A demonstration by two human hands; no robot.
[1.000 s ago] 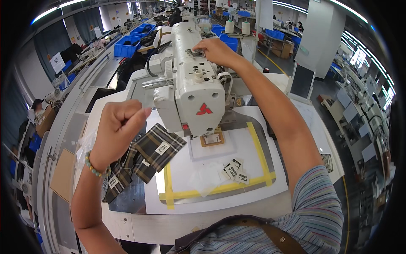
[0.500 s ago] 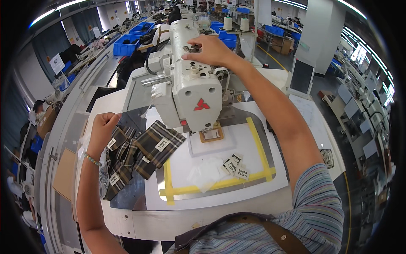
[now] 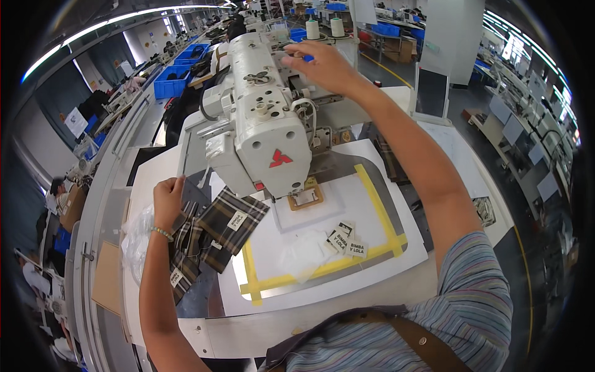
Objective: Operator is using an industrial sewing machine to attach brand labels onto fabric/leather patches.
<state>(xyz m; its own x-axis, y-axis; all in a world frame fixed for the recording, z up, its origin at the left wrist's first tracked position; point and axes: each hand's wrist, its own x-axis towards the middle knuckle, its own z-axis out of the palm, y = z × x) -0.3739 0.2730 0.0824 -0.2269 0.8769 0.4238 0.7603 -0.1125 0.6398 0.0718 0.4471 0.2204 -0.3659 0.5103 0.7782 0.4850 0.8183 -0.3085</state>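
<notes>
My left hand (image 3: 168,201) is closed in a pinch beside the plaid fabric pieces (image 3: 229,232), which lie left of the work area with small white labels on them; what it grips, if anything, I cannot make out. My right hand (image 3: 322,71) reaches over the white sewing machine head (image 3: 276,139) to its upper right side, fingers apart and curved, right of a metal knob (image 3: 257,79). Under the needle area sits a gold-coloured frame (image 3: 315,197) on a white sheet bordered by yellow tape (image 3: 384,220). Loose printed labels (image 3: 353,247) and a pale translucent scrap (image 3: 297,254) lie there.
Cardboard (image 3: 106,279) and crumpled plastic (image 3: 136,242) are at left. Thread cones (image 3: 338,28) stand behind the machine, a dark panel (image 3: 431,93) at right. Blue bins (image 3: 170,84) sit further back. A co-worker (image 3: 59,192) is at the far left.
My left hand has dropped and then shifted right, closer to the fabric. My right hand has left the knob on the machine's top and moved up and right. The view has shifted slightly.
</notes>
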